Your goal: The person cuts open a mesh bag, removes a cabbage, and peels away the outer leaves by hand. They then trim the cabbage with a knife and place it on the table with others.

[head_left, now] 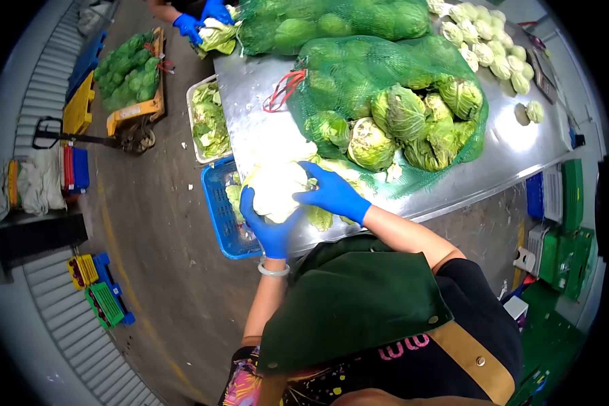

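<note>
A pale cabbage, overexposed by glare, is held at the near left corner of the steel table. My left hand, in a blue glove, wraps around its lower left side. From the right, my right hand, gloved the same way, grips the cabbage with thumb and fingers; the fingertips partly blur into the bright surface. Loose green outer leaves lie beneath and beside it. Just beyond my right hand, an opened green mesh sack spills untrimmed cabbages toward me.
A blue basket and a white crate of leaves stand left of the table. Trimmed cabbages sit at the far right. Another person's gloved hands hold a cabbage at the far left. A pallet jack carries a filled sack.
</note>
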{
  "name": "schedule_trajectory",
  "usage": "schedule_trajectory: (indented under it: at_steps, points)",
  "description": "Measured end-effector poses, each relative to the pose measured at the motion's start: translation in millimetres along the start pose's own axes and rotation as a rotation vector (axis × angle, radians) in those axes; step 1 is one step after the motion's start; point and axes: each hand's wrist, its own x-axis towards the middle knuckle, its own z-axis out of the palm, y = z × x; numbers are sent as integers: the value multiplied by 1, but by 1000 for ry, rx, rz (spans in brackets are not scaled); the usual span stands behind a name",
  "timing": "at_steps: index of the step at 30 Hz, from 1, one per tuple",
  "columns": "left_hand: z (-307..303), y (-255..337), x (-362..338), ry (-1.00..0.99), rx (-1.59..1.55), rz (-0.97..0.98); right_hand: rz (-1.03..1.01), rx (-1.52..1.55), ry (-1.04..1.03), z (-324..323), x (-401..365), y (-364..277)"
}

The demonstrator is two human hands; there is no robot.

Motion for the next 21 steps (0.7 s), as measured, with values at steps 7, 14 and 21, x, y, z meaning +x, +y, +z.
schedule_trajectory:
  at_steps: [7,14,21]
  points:
    - [14,22,5,-6,-169,-178,-124,-52,59,-12,-2,20]
    - [17,17,3,3,3,-90,-124,72,170,2,4,21]
    - [18,25,8,46,-102,-196,-175,81,189,-3,11,29]
